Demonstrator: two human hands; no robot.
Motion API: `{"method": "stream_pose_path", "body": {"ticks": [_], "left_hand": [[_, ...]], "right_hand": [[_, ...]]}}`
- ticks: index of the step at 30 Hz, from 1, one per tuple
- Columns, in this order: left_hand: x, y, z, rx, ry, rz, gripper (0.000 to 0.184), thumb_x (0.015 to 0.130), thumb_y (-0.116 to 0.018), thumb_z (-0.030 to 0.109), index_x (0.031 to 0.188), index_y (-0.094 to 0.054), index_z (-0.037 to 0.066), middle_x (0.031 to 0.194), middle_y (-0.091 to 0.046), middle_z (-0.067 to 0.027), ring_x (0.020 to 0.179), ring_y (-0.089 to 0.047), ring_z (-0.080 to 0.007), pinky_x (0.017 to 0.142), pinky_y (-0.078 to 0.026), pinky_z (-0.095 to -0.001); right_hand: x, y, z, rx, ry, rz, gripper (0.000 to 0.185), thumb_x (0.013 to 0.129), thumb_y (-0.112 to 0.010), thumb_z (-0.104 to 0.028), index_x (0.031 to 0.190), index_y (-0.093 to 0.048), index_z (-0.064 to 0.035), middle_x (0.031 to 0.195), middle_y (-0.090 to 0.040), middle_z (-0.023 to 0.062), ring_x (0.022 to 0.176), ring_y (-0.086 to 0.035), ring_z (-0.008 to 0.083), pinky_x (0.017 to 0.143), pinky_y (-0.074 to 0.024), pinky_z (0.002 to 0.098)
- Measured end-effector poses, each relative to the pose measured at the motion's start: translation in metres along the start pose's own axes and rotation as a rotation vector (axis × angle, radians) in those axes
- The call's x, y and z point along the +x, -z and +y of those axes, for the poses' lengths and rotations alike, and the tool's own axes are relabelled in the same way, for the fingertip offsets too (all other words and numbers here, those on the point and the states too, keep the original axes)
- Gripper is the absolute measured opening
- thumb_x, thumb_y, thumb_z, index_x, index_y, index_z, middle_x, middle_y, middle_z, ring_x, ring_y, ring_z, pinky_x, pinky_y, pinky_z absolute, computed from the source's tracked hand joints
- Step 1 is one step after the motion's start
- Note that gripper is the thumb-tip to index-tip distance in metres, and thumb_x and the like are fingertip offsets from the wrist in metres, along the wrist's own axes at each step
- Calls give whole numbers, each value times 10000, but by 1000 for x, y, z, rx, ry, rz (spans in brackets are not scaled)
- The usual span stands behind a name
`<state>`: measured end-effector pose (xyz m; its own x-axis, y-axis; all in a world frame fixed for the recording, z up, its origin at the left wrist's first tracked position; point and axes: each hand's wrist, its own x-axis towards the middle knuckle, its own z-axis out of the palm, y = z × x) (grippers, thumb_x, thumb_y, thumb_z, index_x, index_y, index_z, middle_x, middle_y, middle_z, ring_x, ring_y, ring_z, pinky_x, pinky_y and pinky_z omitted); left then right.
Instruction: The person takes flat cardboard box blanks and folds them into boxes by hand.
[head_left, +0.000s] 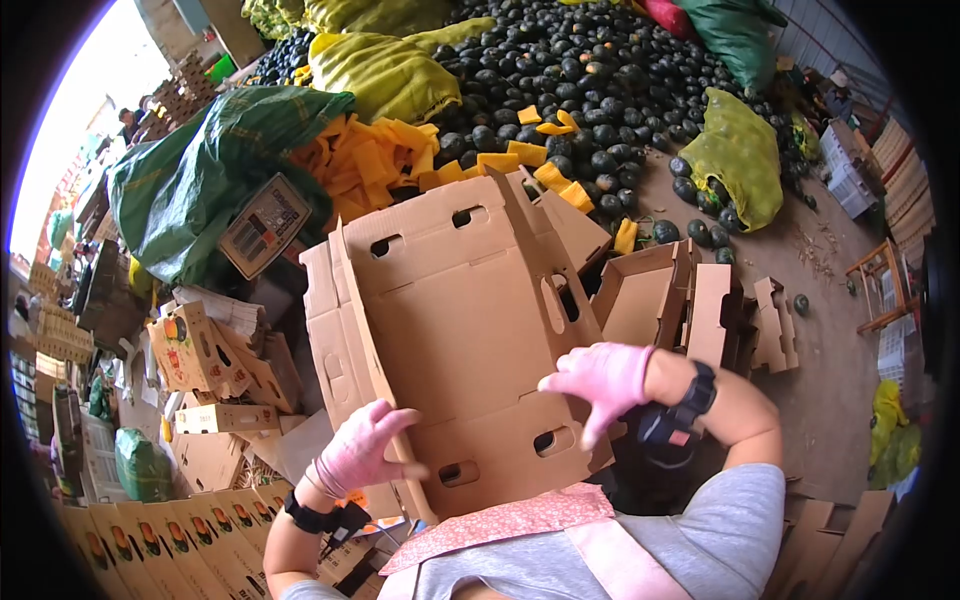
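Observation:
A partly folded brown cardboard box (450, 320) lies in front of me, its side flaps standing up and oval hand holes at both ends. My left hand (365, 450), in a pink glove, is at the box's near left edge. Its thumb and fingers are apart, reaching over the raised left flap (362, 325). On the near right side my right hand (605, 385), also pink-gloved, has its fingers spread beside the right flap (560, 305). Whether its fingertips touch the cardboard I cannot tell.
Dark green squashes (580, 80) are heaped at the back, with yellow foam pieces (375, 160) before them. Open cardboard trays (640, 290) lie at right. Printed boxes (190, 350) and a green sack (200, 190) stand at left. A yellow net sack (735, 160) lies at back right.

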<state>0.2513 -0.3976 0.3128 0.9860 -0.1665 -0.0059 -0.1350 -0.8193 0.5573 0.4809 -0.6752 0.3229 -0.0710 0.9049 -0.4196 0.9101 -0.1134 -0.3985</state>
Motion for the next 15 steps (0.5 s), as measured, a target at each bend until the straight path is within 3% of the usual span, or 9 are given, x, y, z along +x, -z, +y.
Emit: {"method": "stream_pose_path", "body": {"ticks": [4,5,6,8,9,10,11,13,15], "left_hand": [[-9,12,-15,188,-104,-54,494,556,-863,340,886,-615,68,813,-497,-106,751,-547,-300,634,-474,-387],[-17,6,-25,-22,28,91,387,574,-858,259,808,-612,74,738,-509,-106,662,-536,-287,599,-468,-360],[-24,-6,-36,-41,88,405,278,651,-826,141,768,-587,61,642,-512,-72,566,-518,-208,540,-446,-314],[-29,-9,-36,-1036,588,715,249,715,-785,71,736,-538,42,595,-509,-41,537,-492,-126,499,-418,-276],[-34,-13,-35,-931,569,682,254,729,-775,67,728,-522,41,599,-507,-33,550,-490,-106,496,-414,-271],[-39,-16,-32,-827,548,649,261,743,-766,63,720,-507,39,602,-505,-24,564,-489,-86,493,-409,-267],[-41,-17,-29,-724,527,613,270,758,-756,59,713,-491,37,605,-503,-15,577,-487,-65,490,-405,-263],[-41,-11,-13,-104,138,424,252,727,-746,49,732,-495,59,650,-491,-40,555,-503,-181,495,-406,-309],[-44,-14,-10,152,-74,322,288,669,-787,82,751,-511,73,657,-472,-84,589,-504,-282,539,-427,-385]], "right_hand": [[-4,-2,52,8,146,238,433,653,-793,-362,949,-601,-109,840,-576,95,893,-572,295,750,-488,402],[-10,-5,52,154,133,507,309,688,-768,-298,819,-583,-87,773,-579,89,799,-583,290,678,-478,388],[-9,-19,50,414,-40,827,256,763,-741,-251,795,-568,-65,694,-542,67,645,-542,196,588,-444,332],[-11,-27,33,696,-384,994,265,836,-711,-242,764,-548,-45,630,-471,38,602,-445,99,550,-403,283],[-17,-26,17,716,-429,944,284,882,-679,-259,757,-545,-41,614,-411,6,654,-369,57,555,-384,262],[-22,-26,9,706,-463,921,311,843,-709,-275,746,-559,-20,610,-499,87,563,-470,157,552,-431,324],[-26,-29,12,524,-260,914,263,832,-704,-242,766,-568,-28,633,-511,97,597,-508,203,573,-443,342],[-37,-25,17,284,42,765,154,785,-689,-161,825,-584,-55,694,-534,121,720,-567,315,642,-474,388],[-41,-33,16,57,128,687,141,744,-671,-126,805,-562,-62,675,-522,98,689,-556,286,630,-475,380]]}}
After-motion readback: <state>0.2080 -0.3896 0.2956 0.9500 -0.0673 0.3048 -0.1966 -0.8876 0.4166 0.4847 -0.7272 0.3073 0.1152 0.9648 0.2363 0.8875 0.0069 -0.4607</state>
